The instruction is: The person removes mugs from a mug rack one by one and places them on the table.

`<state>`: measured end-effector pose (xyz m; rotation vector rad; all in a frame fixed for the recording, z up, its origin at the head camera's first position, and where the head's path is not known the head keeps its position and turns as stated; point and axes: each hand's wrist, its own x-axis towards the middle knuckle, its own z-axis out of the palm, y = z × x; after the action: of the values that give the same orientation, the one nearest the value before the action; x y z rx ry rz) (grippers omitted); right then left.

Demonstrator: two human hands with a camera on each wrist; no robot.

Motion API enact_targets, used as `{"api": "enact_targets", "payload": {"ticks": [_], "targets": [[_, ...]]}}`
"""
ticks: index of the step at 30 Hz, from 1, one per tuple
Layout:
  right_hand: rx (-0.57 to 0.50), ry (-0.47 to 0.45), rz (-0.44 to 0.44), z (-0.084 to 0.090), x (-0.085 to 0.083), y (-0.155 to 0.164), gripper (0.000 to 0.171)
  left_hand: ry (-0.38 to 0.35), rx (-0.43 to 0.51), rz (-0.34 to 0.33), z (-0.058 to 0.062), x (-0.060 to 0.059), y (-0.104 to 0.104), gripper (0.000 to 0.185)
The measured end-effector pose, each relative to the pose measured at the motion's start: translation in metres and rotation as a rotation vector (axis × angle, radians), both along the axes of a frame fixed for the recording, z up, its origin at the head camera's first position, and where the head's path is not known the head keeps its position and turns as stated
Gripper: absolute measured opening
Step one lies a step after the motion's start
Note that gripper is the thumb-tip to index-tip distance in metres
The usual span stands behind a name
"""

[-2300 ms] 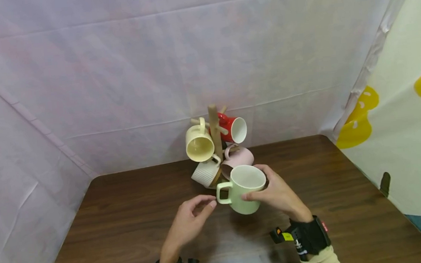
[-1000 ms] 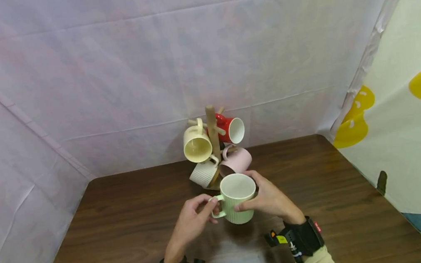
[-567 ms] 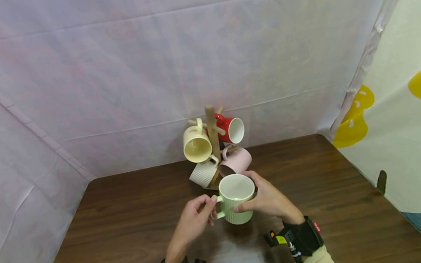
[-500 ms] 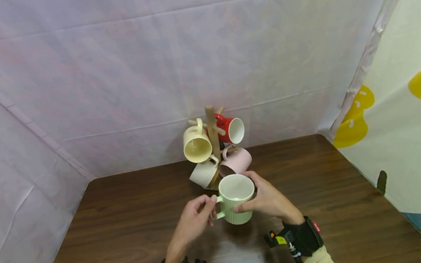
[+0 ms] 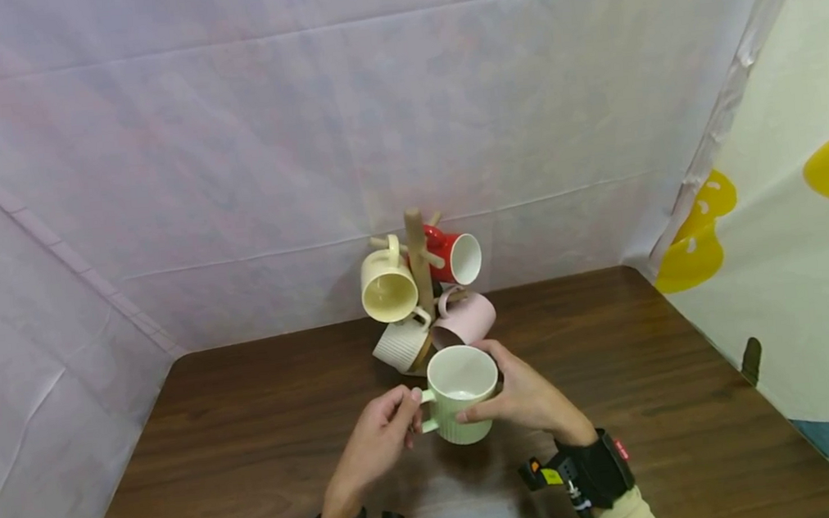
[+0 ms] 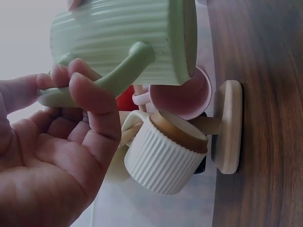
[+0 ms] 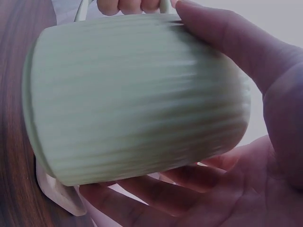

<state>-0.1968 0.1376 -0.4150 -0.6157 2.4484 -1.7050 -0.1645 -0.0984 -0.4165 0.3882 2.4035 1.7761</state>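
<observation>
Green mug (image 5: pixel 460 395), mug tree (image 5: pixel 418 263) just behind

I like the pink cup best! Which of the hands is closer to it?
Right. The right hand wraps the green mug just below the pink cup; the left hand pinches the handle, farther away.

Pale green ribbed mug (image 5: pixel 459 395); on the wooden rack (image 5: pixel 418 250) hang cream (image 5: pixel 388 284), red (image 5: pixel 454 255), pink (image 5: pixel 467 320) and white ribbed (image 5: pixel 401 344) mugs.

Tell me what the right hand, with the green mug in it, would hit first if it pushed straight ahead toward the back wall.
Likely the pink mug low on the wooden mug tree, just beyond the right hand and the green mug; the gap's depth is unclear.
</observation>
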Motion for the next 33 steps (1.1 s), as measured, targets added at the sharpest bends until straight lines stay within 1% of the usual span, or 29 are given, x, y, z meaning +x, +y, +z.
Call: {"api": "enact_targets", "payload": {"ticks": [7, 14, 21, 23, 28, 33], "targets": [[-0.01, -0.007, 0.011, 0.0, 0.001, -0.002, 0.084, 0.036, 0.006, -0.006, 0.0, 0.0, -0.005, 0.04], [-0.012, -0.005, 0.035, 0.0, 0.002, -0.004, 0.083, 0.042, 0.021, -0.032, 0.002, 0.0, -0.01, 0.039], [-0.029, 0.0, 0.071, 0.0, 0.003, -0.005, 0.081, 0.047, 0.0, -0.025, 0.001, -0.001, -0.015, 0.039], [-0.04, -0.009, 0.086, -0.001, 0.003, -0.005, 0.08, 0.055, 0.001, -0.034, 0.0, -0.002, -0.018, 0.039], [-0.055, -0.047, 0.113, 0.0, 0.003, -0.005, 0.081, 0.044, 0.028, -0.049, -0.001, -0.003, -0.025, 0.038], [-0.066, -0.061, 0.132, -0.001, 0.003, -0.006, 0.079, 0.022, 0.06, -0.066, 0.0, -0.003, -0.031, 0.038]]}}
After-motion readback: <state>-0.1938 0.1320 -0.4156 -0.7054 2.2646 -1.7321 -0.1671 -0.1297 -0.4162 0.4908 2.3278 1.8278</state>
